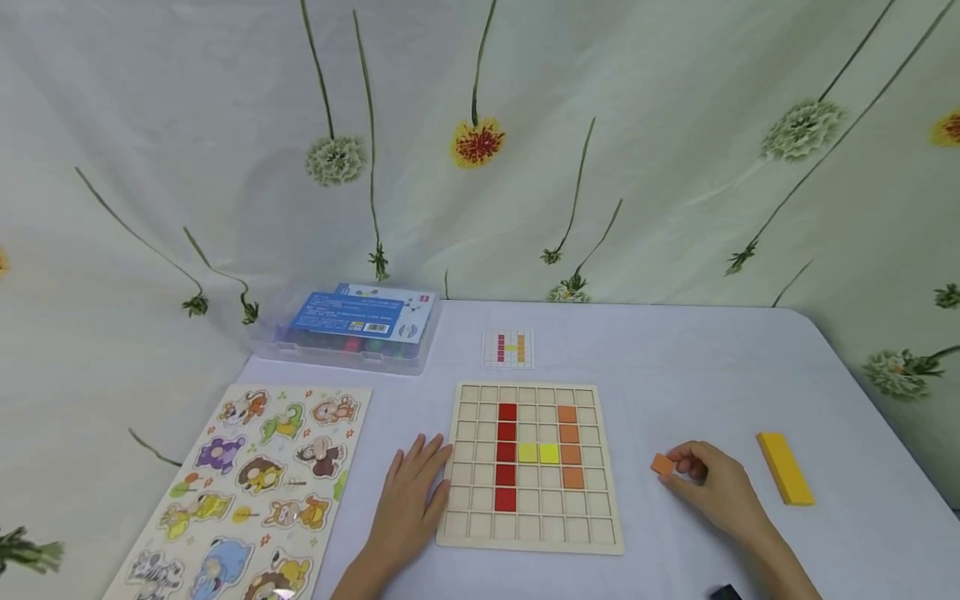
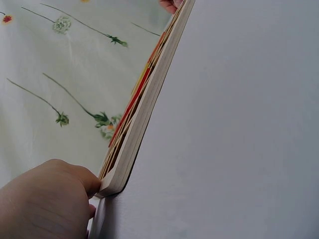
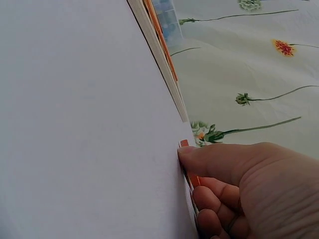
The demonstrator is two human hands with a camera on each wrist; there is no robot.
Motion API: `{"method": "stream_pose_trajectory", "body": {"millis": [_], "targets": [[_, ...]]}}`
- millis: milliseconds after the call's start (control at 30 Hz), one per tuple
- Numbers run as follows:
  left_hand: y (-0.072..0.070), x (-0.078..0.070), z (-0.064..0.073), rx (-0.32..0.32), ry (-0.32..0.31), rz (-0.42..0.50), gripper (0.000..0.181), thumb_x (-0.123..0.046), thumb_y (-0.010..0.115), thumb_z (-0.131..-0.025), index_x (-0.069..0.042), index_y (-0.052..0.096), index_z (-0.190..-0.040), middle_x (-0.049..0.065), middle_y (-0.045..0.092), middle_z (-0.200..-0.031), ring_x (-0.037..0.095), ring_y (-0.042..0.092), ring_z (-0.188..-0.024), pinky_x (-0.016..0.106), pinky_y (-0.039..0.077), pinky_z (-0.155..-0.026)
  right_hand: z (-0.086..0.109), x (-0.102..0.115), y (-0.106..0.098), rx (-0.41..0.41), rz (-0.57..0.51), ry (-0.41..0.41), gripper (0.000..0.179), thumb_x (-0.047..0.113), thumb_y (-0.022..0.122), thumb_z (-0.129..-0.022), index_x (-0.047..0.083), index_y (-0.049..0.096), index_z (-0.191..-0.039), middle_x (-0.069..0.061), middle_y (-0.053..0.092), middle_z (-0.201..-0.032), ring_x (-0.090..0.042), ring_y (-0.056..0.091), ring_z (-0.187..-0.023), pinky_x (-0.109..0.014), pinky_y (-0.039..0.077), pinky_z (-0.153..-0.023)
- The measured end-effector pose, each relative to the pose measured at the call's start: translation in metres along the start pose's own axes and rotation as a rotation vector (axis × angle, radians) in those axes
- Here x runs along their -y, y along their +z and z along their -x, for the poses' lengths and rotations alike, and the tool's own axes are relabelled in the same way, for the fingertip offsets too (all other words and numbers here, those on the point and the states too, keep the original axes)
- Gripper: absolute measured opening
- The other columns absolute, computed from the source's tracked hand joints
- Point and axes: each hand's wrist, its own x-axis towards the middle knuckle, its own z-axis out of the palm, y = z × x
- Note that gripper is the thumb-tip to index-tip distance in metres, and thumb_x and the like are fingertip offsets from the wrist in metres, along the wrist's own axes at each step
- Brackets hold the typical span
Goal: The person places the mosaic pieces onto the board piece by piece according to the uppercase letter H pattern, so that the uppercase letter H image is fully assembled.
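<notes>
A wooden grid board [image 1: 528,547] lies on the white table. It bears a column of red square tiles [image 1: 506,452], two yellow tiles [image 1: 538,452] side by side, and a column of orange tiles [image 1: 571,454]. My left hand [image 1: 408,500] rests beside the board with fingers extended, its thumb at the board's left edge; the left wrist view shows the thumb against the board's corner. To the right of the board, my right hand [image 1: 708,483] pinches one loose orange tile [image 1: 662,465] between thumb and fingers, low over the table. Fingers partly hide this tile [image 3: 184,143] in the right wrist view.
Behind the board lies a small pattern card [image 1: 509,348] with a coloured H. A clear plastic box [image 1: 360,325] stands at back left, with an animal puzzle board [image 1: 255,475] in front. Right of my right hand lies a yellow bar [image 1: 785,468]; a black object [image 1: 725,592] shows at the front edge.
</notes>
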Motion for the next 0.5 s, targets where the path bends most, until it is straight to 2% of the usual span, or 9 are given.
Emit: {"method": "stream_pose_trajectory", "body": {"millis": [300,500], "targets": [[0.004,0.003,0.003,0.008,-0.014,0.001,0.043,-0.015,0.063,-0.090,-0.006,0.059,-0.132,0.012,0.055,-0.143,0.038,0.041,-0.139,0.059,0.024,-0.113,0.001,0.007,0.001,-0.075,-0.108,-0.011,0.024,0.007,0.081,-0.076,0.004,0.067,-0.096,0.004,0.059,-0.073,0.002,0.047,-0.064,-0.018,0.046,-0.058],[0.004,0.003,0.002,-0.011,0.001,0.005,0.043,-0.014,0.064,-0.089,-0.006,0.060,-0.131,0.012,0.056,-0.141,0.039,0.042,-0.138,0.061,0.026,-0.112,0.000,0.012,-0.001,-0.079,-0.130,0.003,0.026,0.005,0.081,-0.075,0.004,0.066,-0.096,0.002,0.061,-0.075,0.003,0.049,-0.066,-0.017,0.047,-0.058]]}}
